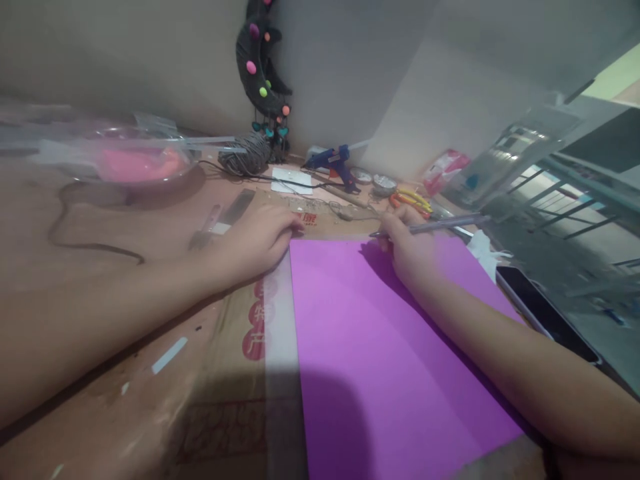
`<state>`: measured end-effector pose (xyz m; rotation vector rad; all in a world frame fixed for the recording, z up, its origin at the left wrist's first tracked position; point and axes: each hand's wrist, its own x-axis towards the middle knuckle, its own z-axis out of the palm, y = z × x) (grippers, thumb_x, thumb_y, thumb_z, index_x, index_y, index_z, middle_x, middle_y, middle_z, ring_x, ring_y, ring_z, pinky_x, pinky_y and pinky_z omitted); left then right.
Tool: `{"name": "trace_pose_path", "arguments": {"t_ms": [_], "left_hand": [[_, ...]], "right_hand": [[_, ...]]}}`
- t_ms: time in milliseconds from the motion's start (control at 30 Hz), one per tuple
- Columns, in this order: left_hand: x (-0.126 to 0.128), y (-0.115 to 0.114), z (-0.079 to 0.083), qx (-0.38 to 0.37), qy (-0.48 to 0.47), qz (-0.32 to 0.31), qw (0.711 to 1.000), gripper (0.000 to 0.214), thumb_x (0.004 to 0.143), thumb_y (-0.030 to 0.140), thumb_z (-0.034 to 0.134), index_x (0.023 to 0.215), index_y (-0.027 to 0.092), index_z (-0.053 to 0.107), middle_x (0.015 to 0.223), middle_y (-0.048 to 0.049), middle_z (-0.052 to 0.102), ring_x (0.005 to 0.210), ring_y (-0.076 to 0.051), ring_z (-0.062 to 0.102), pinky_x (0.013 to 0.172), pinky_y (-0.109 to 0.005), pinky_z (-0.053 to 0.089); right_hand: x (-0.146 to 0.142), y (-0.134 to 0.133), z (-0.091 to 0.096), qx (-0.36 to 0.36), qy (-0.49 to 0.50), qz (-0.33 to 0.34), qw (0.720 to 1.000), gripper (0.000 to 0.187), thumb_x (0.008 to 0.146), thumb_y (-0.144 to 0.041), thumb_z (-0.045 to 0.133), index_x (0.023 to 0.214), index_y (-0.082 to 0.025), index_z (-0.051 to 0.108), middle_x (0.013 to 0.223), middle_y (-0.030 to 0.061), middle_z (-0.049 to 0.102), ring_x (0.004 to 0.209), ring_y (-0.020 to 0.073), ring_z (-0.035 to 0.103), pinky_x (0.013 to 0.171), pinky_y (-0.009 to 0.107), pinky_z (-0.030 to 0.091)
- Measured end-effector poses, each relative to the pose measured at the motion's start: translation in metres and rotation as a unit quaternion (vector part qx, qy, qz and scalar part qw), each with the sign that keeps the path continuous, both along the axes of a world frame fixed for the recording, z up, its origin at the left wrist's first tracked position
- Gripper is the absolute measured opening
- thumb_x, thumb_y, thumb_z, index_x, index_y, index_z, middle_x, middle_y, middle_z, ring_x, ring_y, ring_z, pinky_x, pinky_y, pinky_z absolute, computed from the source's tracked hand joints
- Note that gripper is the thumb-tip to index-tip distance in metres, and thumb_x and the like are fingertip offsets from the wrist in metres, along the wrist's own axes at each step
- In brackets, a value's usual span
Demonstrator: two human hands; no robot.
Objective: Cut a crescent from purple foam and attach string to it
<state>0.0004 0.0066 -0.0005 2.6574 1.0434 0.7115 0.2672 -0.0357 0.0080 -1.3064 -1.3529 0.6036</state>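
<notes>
A purple sheet of paper (340, 320) lies over a flattened brown cardboard piece (235, 340) with red printing. My left hand (265, 240) rests at the sheet's upper left corner, its fingers stretched out and lying low; whether they touch the paper edge I cannot tell. Between the fingers of my right hand (407, 243) is a grey pen (440, 225), its tip just above the sheet's top edge.
Behind the sheet stand a blue glue gun (333, 160), grey yarn (245, 155) and yellow-orange-handled tool (413, 202). A phone (547, 313) lies right. A clear bowl (175, 170) holds pink material at left. A dark crescent decoration (255, 80) hangs on the wall.
</notes>
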Motion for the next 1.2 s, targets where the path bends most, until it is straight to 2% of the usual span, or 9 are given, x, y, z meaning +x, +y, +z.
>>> {"name": "trace_pose_path", "arguments": {"t_ms": [300, 467, 567, 667, 733, 867, 967, 1100, 1200], "left_hand": [[0.002, -0.006, 0.008, 0.052, 0.062, 0.011, 0.997, 0.035, 0.096, 0.034, 0.041, 0.095, 0.016, 0.071, 0.100, -0.0114, 0.069, 0.100, -0.027, 0.060, 0.092, -0.045, 0.045], [0.010, -0.015, 0.023, -0.071, 0.043, 0.043, 0.996, 0.038, 0.093, 0.047, 0.045, 0.089, 0.017, 0.068, 0.100, -0.0121, 0.070, 0.101, -0.030, 0.061, 0.092, -0.044, 0.045], [0.014, -0.014, 0.029, -0.125, 0.044, 0.054, 0.990, 0.045, 0.092, 0.056, 0.043, 0.086, 0.018, 0.066, 0.089, -0.0088, 0.072, 0.086, -0.026, 0.066, 0.077, -0.037, 0.050], [0.016, -0.009, 0.031, -0.156, 0.046, 0.053, 0.985, 0.050, 0.093, 0.060, 0.041, 0.101, 0.018, 0.067, 0.091, -0.0072, 0.075, 0.078, -0.023, 0.069, 0.068, -0.032, 0.051], [0.017, -0.007, 0.031, -0.155, 0.046, 0.047, 0.986, 0.054, 0.092, 0.060, 0.045, 0.118, 0.018, 0.064, 0.108, -0.0103, 0.074, 0.091, -0.025, 0.070, 0.075, -0.032, 0.052], [0.015, -0.010, 0.030, -0.132, 0.068, 0.022, 0.989, 0.066, 0.078, 0.059, 0.066, 0.126, 0.015, 0.063, 0.127, -0.0162, 0.067, 0.116, -0.033, 0.062, 0.097, -0.039, 0.047], [0.015, -0.017, 0.027, -0.118, 0.078, 0.021, 0.990, 0.067, 0.074, 0.055, 0.071, 0.126, 0.014, 0.065, 0.129, -0.0184, 0.065, 0.121, -0.038, 0.056, 0.101, -0.046, 0.043], [0.014, -0.021, 0.028, -0.142, 0.072, 0.001, 0.987, 0.048, 0.080, 0.041, 0.065, 0.122, 0.017, 0.069, 0.119, -0.0117, 0.071, 0.110, -0.029, 0.063, 0.091, -0.036, 0.047], [0.006, -0.019, 0.040, -0.172, 0.055, -0.007, 0.984, 0.033, 0.086, 0.040, 0.056, 0.106, 0.020, 0.074, 0.099, -0.0053, 0.075, 0.088, -0.021, 0.068, 0.075, -0.028, 0.049]], "right_hand": [[-0.003, 0.003, 0.002, -0.023, -0.041, 0.024, 0.999, 0.028, 0.086, -0.045, 0.059, 0.072, -0.024, 0.048, 0.049, -0.0080, 0.050, 0.047, 0.0118, 0.044, 0.051, 0.024, 0.034], [-0.003, 0.004, -0.001, -0.008, -0.073, 0.043, 0.996, 0.028, 0.088, -0.046, 0.057, 0.074, -0.024, 0.050, 0.051, -0.0078, 0.050, 0.049, 0.0128, 0.049, 0.055, 0.025, 0.039], [-0.004, 0.003, -0.002, -0.003, -0.086, 0.056, 0.995, 0.028, 0.089, -0.047, 0.055, 0.075, -0.024, 0.050, 0.053, -0.0073, 0.050, 0.049, 0.0126, 0.048, 0.053, 0.025, 0.038], [-0.006, 0.000, 0.000, 0.006, -0.104, 0.066, 0.992, 0.028, 0.091, -0.048, 0.052, 0.078, -0.023, 0.050, 0.057, -0.0063, 0.051, 0.047, 0.0125, 0.047, 0.050, 0.025, 0.038], [-0.005, -0.002, 0.004, 0.017, -0.127, 0.070, 0.989, 0.028, 0.093, -0.049, 0.050, 0.083, -0.023, 0.053, 0.063, -0.0037, 0.056, 0.053, 0.0136, 0.052, 0.053, 0.026, 0.041], [0.007, -0.003, 0.015, 0.027, -0.212, 0.087, 0.973, 0.026, 0.094, -0.045, 0.052, 0.100, -0.023, 0.062, 0.078, 0.0024, 0.069, 0.074, 0.0193, 0.063, 0.070, 0.031, 0.047], [0.017, -0.003, 0.026, 0.018, -0.278, 0.103, 0.955, 0.027, 0.095, -0.044, 0.048, 0.094, -0.023, 0.065, 0.082, 0.0052, 0.070, 0.083, 0.0230, 0.062, 0.078, 0.035, 0.046], [0.029, -0.002, 0.041, -0.008, -0.344, 0.128, 0.930, 0.036, 0.096, -0.047, 0.041, 0.079, -0.021, 0.060, 0.083, 0.0075, 0.067, 0.082, 0.0235, 0.060, 0.080, 0.036, 0.044], [0.041, -0.001, 0.053, -0.052, -0.386, 0.159, 0.907, 0.032, 0.092, -0.048, 0.049, 0.080, -0.021, 0.062, 0.081, 0.0068, 0.068, 0.079, 0.0235, 0.060, 0.077, 0.035, 0.044]]}}
